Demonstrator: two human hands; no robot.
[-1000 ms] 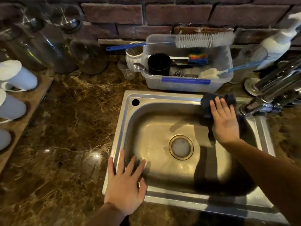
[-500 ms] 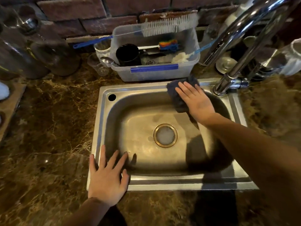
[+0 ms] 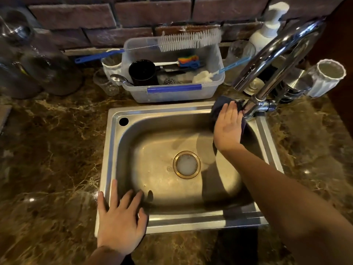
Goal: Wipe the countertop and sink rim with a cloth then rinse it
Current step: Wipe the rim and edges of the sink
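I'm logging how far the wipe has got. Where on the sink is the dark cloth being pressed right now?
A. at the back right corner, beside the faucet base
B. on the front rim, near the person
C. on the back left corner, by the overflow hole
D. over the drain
A: the right hand presses the dark cloth flat against the sink at its back right corner, right beside the faucet base.

- We see a dark red brick wall (image 3: 152,10) running behind the counter.
- We note warm light glaring off polished brown marble.
- Our right edge shows a dark wooden panel (image 3: 340,44).
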